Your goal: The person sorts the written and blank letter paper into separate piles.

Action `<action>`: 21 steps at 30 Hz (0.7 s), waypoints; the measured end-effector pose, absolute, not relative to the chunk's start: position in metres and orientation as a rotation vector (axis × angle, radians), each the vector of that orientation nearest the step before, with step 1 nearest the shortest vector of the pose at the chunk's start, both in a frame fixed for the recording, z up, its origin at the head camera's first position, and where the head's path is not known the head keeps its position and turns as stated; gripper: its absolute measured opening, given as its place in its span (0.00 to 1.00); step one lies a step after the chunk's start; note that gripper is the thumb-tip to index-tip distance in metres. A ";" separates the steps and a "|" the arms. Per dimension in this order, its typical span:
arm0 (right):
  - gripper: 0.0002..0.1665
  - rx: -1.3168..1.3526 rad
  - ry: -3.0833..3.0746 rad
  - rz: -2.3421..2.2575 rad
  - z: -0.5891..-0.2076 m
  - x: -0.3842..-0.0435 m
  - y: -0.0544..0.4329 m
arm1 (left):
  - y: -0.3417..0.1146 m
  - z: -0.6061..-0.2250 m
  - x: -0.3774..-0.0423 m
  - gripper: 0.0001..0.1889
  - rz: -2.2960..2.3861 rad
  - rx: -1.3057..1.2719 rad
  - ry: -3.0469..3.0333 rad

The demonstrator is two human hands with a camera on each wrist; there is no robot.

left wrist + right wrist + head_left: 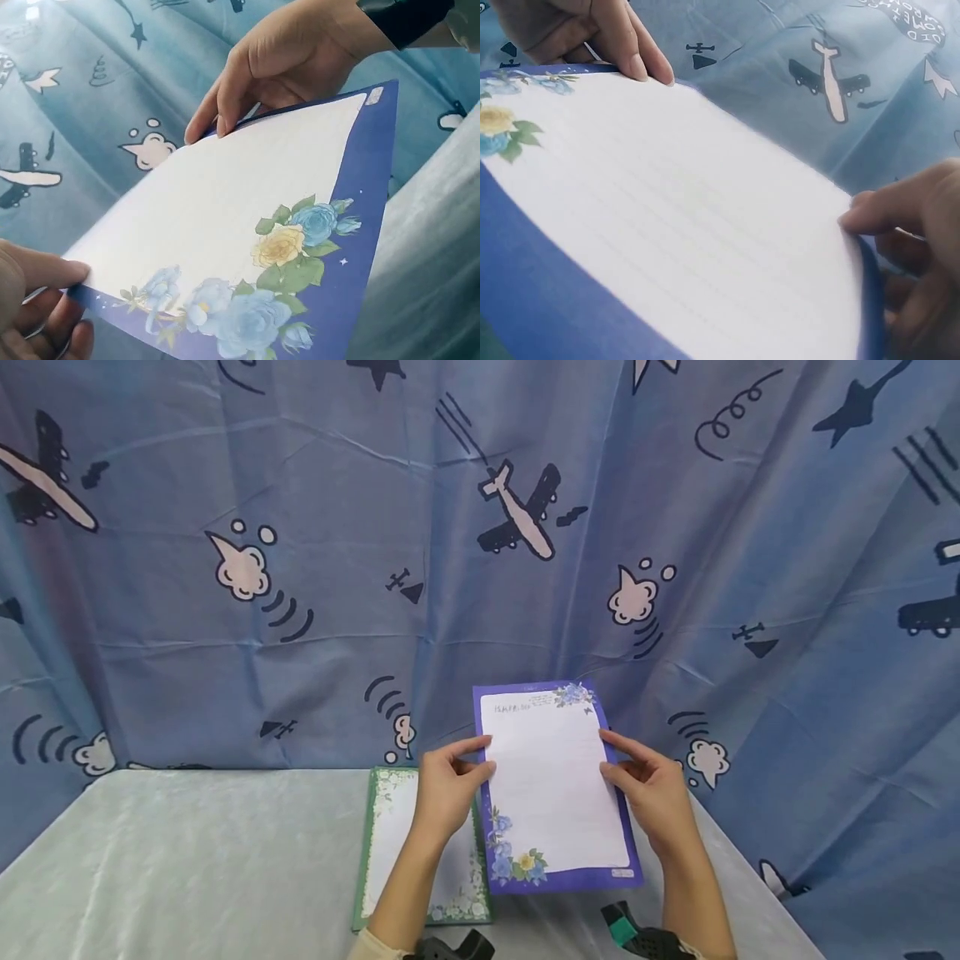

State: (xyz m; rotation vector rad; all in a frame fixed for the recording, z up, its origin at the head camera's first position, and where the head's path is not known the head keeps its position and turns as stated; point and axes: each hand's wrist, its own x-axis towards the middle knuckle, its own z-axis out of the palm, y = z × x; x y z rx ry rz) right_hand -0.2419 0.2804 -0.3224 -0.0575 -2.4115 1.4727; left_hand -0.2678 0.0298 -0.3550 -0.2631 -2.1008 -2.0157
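Observation:
A sheet of stationery paper (551, 785) with a purple-blue border and blue and yellow flowers is held up, its printed face toward the head camera. My left hand (446, 789) pinches its left edge between thumb and fingers. On the opposite edge, my right hand (656, 789) pinches it the same way. Seen from the left wrist, the paper (225, 195) slants between both hands, its flowered corner nearest. In the right wrist view faint ruled lines cross the white middle of the paper (697, 195).
Partly behind my left forearm, a green-bordered floral sheet or pad (386, 852) lies on the pale table cover (210, 852). A blue curtain (337, 568) printed with airplanes and clouds hangs along the table's back and right side.

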 end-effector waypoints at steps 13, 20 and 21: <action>0.27 -0.091 -2.517 1.396 -0.337 -0.252 0.280 | 0.034 -0.378 -0.278 0.15 -1.971 -0.197 -2.201; 0.27 -0.108 -2.556 1.353 -0.343 -0.253 0.283 | 0.039 -0.386 -0.279 0.16 -1.963 -0.196 -2.227; 0.27 -0.122 -2.568 1.345 -0.344 -0.252 0.284 | 0.040 -0.388 -0.279 0.16 -1.961 -0.198 -2.233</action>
